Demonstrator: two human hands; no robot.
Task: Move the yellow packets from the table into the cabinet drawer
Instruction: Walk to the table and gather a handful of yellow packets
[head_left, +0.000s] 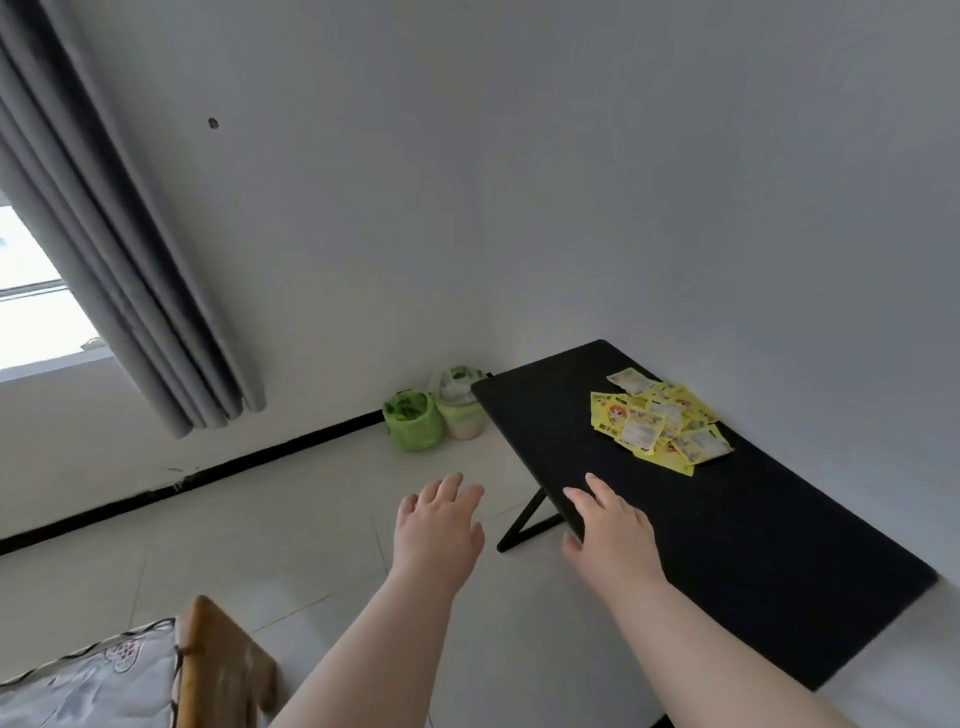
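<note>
Against the far wall, at about two o'clock from where the person stands, the yellow packets (662, 418) lie in one loose heap on the black table (753, 545). They overlap every which way, some face up and some showing a pale back. The heap sits near the wall side of the top, so the front of the table is the natural side to reach from.

From the head camera, both arms are stretched forward. The left hand (441, 525) hangs over the floor tiles short of the table, fingers straight and a little spread, with nothing in it. The right hand (610, 530) is over the table's near edge, fingers likewise loose and parted and holding nothing. Whether it touches the top I cannot tell. The packets are up at one o'clock from it and well apart from its fingertips. To my eye this is a reach just begun, with both palms down and ready to gather the heap. No packet is lifted yet.

No cabinet or drawer shows anywhere, so I cannot say where the packets are bound.

At twelve o'clock from the left hand, in the room's corner beside the table's end, stand two small bins. The green bin (413, 423) holds something green that I cannot make out. The pale bin (462, 410) touches it and has a green liner, but its contents are unclear. A grey curtain (130, 260) hangs at ten o'clock.
</note>
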